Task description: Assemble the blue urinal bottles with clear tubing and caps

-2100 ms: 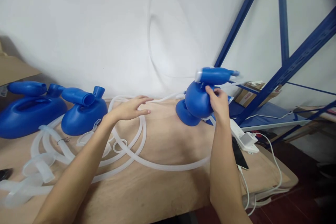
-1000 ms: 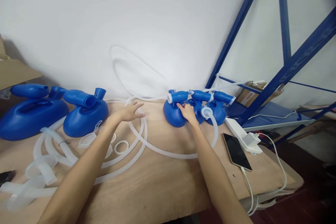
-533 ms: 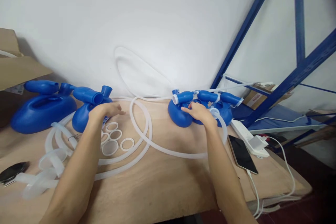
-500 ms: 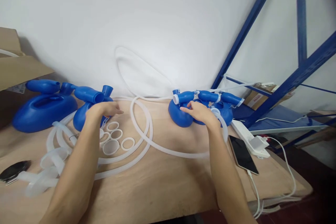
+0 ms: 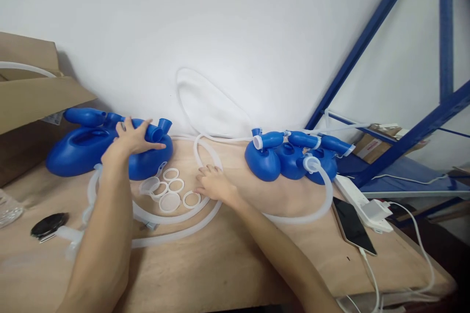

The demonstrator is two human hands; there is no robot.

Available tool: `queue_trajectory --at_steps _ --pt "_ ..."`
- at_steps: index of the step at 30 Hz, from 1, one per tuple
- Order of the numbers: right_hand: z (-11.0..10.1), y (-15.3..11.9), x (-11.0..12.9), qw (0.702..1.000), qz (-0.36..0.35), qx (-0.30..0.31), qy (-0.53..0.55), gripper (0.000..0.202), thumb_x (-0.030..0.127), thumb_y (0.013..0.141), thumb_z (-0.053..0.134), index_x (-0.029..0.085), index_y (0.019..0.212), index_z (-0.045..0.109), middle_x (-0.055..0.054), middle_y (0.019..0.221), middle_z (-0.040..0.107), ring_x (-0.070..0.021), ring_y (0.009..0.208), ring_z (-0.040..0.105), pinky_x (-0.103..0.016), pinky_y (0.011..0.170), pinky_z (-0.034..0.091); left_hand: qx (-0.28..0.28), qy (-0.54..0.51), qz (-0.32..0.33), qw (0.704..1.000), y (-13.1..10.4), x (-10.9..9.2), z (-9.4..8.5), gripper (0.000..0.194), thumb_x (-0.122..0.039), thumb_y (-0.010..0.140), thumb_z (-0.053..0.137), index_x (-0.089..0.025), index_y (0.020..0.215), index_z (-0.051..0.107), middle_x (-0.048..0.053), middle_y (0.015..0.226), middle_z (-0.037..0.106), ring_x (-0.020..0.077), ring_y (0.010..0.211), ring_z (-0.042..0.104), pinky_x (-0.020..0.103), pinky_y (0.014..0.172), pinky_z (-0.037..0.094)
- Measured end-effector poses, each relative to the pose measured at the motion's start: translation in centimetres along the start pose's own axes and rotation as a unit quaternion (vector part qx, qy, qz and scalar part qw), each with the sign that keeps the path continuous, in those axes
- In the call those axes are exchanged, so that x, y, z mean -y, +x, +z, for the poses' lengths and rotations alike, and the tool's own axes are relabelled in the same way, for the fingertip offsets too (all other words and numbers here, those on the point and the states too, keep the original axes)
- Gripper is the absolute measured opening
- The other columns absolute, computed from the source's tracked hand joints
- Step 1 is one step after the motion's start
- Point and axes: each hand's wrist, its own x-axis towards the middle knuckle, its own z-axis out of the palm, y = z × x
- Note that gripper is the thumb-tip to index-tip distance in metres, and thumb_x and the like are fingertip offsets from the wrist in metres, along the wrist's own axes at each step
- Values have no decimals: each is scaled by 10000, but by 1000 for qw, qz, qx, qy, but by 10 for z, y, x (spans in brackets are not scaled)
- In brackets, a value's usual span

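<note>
My left hand (image 5: pixel 128 141) reaches over a blue plastic urinal bottle (image 5: pixel 150 161) on the left, its fingers spread across the bottle's tubular top. Behind that arm lies another, larger blue bottle (image 5: pixel 69 151). My right hand (image 5: pixel 216 185) rests palm down with loose, parted fingers over the clear plastic hose (image 5: pixel 216 159). Just left of it, several white rings and caps (image 5: pixel 176 186) lie on the table. Further right stand several blue bottles (image 5: pixel 262 159) side by side, one with a hose fitting (image 5: pixel 312 164) in front of it.
An open cardboard box (image 5: pixel 44 93) stands at the left. A black round object (image 5: pixel 49 225) lies near the left edge. To the right are a phone (image 5: pixel 354 225) on a cable, a power strip (image 5: pixel 362 205) and a blue metal shelf (image 5: pixel 396 166). A white wall (image 5: pixel 235 34) is behind.
My right hand has left the right-hand bottles and moved left to the hose by the rings. My left hand has spread its fingers over the left bottle's top. The view has shifted left.
</note>
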Motion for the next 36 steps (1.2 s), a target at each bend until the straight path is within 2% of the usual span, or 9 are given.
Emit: queue_trajectory --at_steps 2,5,13,17,21,25,28,32,36 --pt "-4 0 -9 999 45 -3 -6 400 453 1013 602 157 1252 727 -185 1546 522 -400 1414 472 -564 1128 437 -4 -35 -26 999 6 1 15 953 -562 714 847 -265 1526 445 221 1723 39 658 1508 107 736 1108 339" --pt "-16 -9 -31 993 120 -7 -5 410 430 1033 551 141 1265 725 -247 1486 544 -438 1343 540 -577 1043 482 -66 -83 -20 994 13 6 30 820 -500 730 835 -260 1450 523 219 1697 77 614 1482 268 665 1163 339" --pt "-31 -31 -96 974 198 76 82 565 529 953 646 321 1477 602 -184 1459 615 -432 1323 593 -607 1081 419 -65 -195 122 971 23 13 50 722 -463 693 819 -282 1353 592 119 1621 228 381 1543 315 478 1250 346" --pt "-14 -22 -102 969 205 38 135 514 579 957 613 235 1318 734 -227 1484 546 -453 1429 465 -597 1127 372 -36 -211 147 966 17 -22 63 832 -533 684 857 -287 1424 568 131 1625 221 408 1557 286 495 1245 356" --pt "13 -5 -102 958 191 -42 211 561 583 1027 467 154 1226 770 -221 1411 563 -377 1408 491 -482 1195 338 -20 -165 130 978 -1 -71 77 1129 -556 634 923 -316 1600 390 182 1718 -80 574 1526 239 616 1222 326" --pt "31 8 -100 931 184 -129 288 607 562 1038 433 97 1316 709 -231 1454 530 -376 1467 417 -498 1248 266 51 -158 158 973 -15 -101 85 1210 -444 715 904 -344 1676 175 232 1694 -242 549 1458 406 565 1198 374" --pt "31 16 -95 903 152 -194 351 647 571 1045 391 151 1516 533 -180 1564 472 -322 1515 367 -494 1273 243 46 -166 168 971 -23 -111 83 1010 -349 834 810 -311 1668 242 222 1710 -60 438 1369 566 484 1198 400" --pt "22 25 -83 870 71 -207 442 727 561 1031 448 241 1657 264 -111 1583 501 -223 1469 471 -402 1216 392 -18 -147 174 973 -35 -119 74 673 -292 936 667 -242 1577 466 190 1525 347 375 1234 658 458 1141 458" --pt "23 28 -65 837 46 -206 505 1332 570 767 820 201 1679 -78 -188 1618 426 -292 1499 424 -479 1235 362 -38 -67 173 982 -46 -124 61 643 -408 955 627 -253 1563 484 197 1385 462 394 1097 687 494 999 518"
